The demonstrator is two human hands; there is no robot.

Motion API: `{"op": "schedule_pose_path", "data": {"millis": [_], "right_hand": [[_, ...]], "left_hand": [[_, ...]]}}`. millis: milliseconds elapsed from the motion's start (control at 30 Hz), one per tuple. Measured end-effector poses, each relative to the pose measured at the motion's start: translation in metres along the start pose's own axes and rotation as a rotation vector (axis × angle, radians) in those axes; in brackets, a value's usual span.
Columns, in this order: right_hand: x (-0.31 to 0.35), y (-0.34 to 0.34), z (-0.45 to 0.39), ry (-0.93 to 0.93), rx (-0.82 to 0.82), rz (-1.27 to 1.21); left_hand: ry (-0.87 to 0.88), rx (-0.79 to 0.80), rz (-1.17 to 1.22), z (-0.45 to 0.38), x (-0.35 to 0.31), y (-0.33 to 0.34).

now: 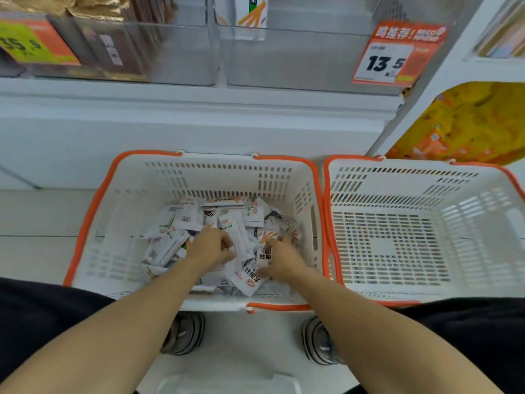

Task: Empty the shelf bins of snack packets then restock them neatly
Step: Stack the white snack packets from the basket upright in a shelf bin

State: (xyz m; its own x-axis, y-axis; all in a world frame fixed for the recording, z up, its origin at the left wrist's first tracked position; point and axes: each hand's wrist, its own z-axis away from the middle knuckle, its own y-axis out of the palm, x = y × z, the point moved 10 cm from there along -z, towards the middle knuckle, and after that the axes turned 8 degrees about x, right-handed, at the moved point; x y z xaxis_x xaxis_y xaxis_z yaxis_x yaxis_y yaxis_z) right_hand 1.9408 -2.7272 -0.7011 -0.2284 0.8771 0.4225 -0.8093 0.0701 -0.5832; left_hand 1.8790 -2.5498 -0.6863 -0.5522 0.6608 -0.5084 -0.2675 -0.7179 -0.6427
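A white basket with orange handles (93, 211) stands on the floor in front of me, holding a heap of white snack packets (181, 220). Both my hands are down in the heap. My left hand (211, 245) curls over several packets in the middle and grips them. My right hand (279, 261) closes on packets at the right side of the pile. Above, a clear shelf bin (298, 61) holds a single white packet (251, 12) standing at its back; the rest of the bin looks bare.
A second white basket (471, 223) stands at the right, touching the first, with nothing inside. Another clear bin (113, 52) at the upper left holds dark packets. An orange price tag (395, 52) reads 13.5. Yellow bags (466, 123) fill the right shelf. My shoes (184, 334) show below.
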Motion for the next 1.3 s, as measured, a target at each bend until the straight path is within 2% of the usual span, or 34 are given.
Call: {"op": "schedule_pose_path", "data": {"millis": [100, 167, 233, 433, 467, 600, 700, 833, 967, 1133, 1300], "right_hand": [[0.004, -0.004, 0.002, -0.002, -0.028, -0.043], [-0.001, -0.012, 0.004, 0.048, -0.086, -0.159], [-0.005, -0.018, 0.006, 0.089, -0.119, -0.273], [-0.002, -0.052, 0.01, 0.165, -0.083, -0.669], [0.0, -0.061, 0.01, 0.146, -0.092, -0.746], [0.015, -0.093, 0.01, -0.014, -0.083, -0.949], [0.027, -0.103, 0.011, -0.127, -0.047, -1.078], [0.026, -0.099, 0.013, -0.116, -0.05, -1.096], [0.024, -0.102, 0.015, -0.143, -0.041, -1.025], [0.04, -0.121, 0.032, -0.317, 0.038, -0.912], [0.04, -0.152, 0.042, -0.381, -0.151, -0.922]], "left_hand": [[0.039, -0.049, 0.102, 0.002, -0.013, -0.022], [0.061, -0.089, 0.169, 0.006, -0.021, -0.037], [0.073, -0.057, 0.259, 0.009, -0.025, -0.044], [0.076, -0.049, 0.675, 0.022, -0.039, -0.069], [0.083, -0.073, 0.677, 0.026, -0.042, -0.074], [0.146, -0.147, 0.43, 0.029, -0.041, -0.093], [0.092, -0.121, 0.477, 0.026, -0.028, -0.088], [-0.089, -0.152, 0.701, 0.024, 0.0, -0.079], [-0.076, -0.092, 0.733, 0.023, -0.002, -0.079], [-0.029, 0.0, 1.003, 0.026, -0.009, -0.072], [-0.107, -0.083, 1.226, 0.025, 0.0, -0.065]]}}
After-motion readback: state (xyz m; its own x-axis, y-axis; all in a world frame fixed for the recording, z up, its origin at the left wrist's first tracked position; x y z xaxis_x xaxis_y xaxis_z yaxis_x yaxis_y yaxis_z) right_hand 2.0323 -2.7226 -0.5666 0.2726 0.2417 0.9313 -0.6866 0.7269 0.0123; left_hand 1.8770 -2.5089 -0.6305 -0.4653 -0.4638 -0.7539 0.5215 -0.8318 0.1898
